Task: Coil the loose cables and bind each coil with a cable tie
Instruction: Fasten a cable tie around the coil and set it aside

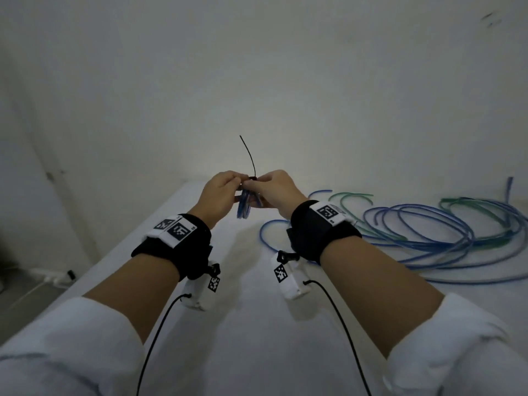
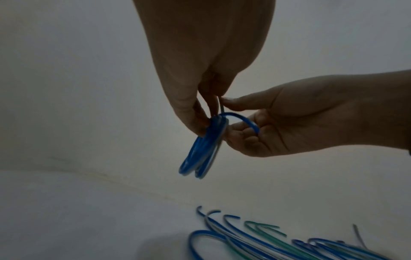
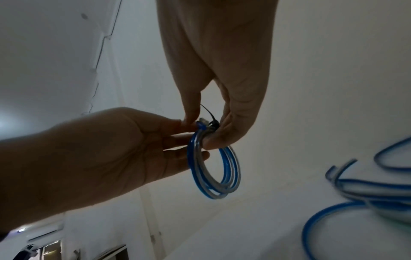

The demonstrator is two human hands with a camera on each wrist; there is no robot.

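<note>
Above the white table [image 1: 257, 324] both hands hold up a small coil of blue and clear cable [image 1: 244, 208]. My left hand [image 1: 228, 187] pinches the coil's [image 2: 200, 154] upper left side between thumb and fingers. From the right, my right hand [image 1: 268, 187] pinches the coil's [image 3: 213, 176] top at the black cable tie [image 1: 253, 177], whose thin tail stands up between the hands. In the right wrist view the tie [image 3: 210, 116] sits between that hand's thumb and finger. One short cable end [image 2: 251, 123] arches over the curled right fingers.
A loose tangle of blue and green cables [image 1: 428, 232] lies on the table's right half, seen also low in the wrist views as cable ends [image 2: 266, 242] and loops [image 3: 367, 190]. The table's left edge drops to a floor with a power strip [image 1: 54, 277]. A white wall stands behind.
</note>
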